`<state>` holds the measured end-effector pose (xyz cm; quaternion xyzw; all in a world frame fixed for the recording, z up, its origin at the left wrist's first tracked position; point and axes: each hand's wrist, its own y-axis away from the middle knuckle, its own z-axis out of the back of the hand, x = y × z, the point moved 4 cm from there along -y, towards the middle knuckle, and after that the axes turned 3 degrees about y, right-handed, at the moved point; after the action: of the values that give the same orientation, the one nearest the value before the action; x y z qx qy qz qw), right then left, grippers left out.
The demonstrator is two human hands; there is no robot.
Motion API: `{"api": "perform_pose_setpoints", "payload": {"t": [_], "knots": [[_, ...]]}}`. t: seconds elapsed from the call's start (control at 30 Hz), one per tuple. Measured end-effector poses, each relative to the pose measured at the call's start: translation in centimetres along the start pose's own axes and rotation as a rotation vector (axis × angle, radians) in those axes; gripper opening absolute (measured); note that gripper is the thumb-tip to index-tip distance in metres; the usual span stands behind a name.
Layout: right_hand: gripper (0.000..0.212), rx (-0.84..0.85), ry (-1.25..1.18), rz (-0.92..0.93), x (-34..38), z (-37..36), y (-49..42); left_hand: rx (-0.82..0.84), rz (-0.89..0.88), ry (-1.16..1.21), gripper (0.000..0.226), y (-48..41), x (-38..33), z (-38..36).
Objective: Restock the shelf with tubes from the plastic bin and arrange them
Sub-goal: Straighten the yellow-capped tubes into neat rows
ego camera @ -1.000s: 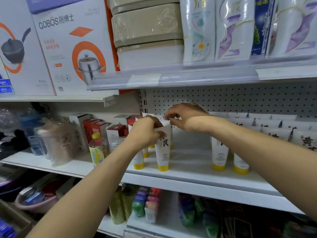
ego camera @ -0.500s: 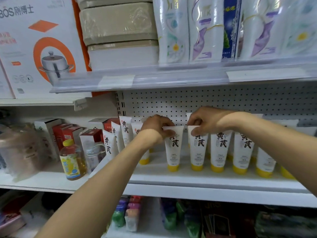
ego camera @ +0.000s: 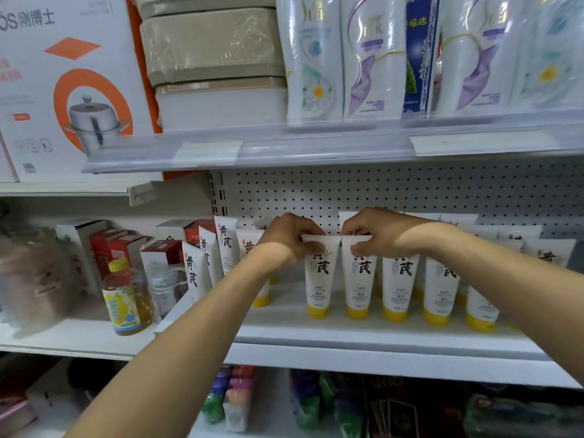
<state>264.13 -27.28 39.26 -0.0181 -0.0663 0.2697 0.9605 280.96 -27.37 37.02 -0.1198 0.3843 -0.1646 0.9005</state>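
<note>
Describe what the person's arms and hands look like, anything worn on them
Both forearms are bare, with no sleeves in view. The left hand and right hand wear no gloves, and no watch or bracelet shows at either wrist. One right fingernail looks painted red. Rings cannot be made out.

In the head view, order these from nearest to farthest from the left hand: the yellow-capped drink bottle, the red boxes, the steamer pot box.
From the left hand:
1. Red boxes, to its left on the same shelf level.
2. Yellow-capped drink bottle, lower left, at the shelf front.
3. Steamer pot box, upper left, on the shelf above.
</note>
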Motion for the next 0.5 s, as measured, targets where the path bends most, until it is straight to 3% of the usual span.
{"api": "perform_pose_setpoints", "payload": {"t": [0.5], "knots": [[0.004, -0.024, -0.075, 0.048, -0.60, -0.24, -0.55, 0.020, 0.029, -0.007, 0.020, -0.11, 0.16, -0.01]]}}
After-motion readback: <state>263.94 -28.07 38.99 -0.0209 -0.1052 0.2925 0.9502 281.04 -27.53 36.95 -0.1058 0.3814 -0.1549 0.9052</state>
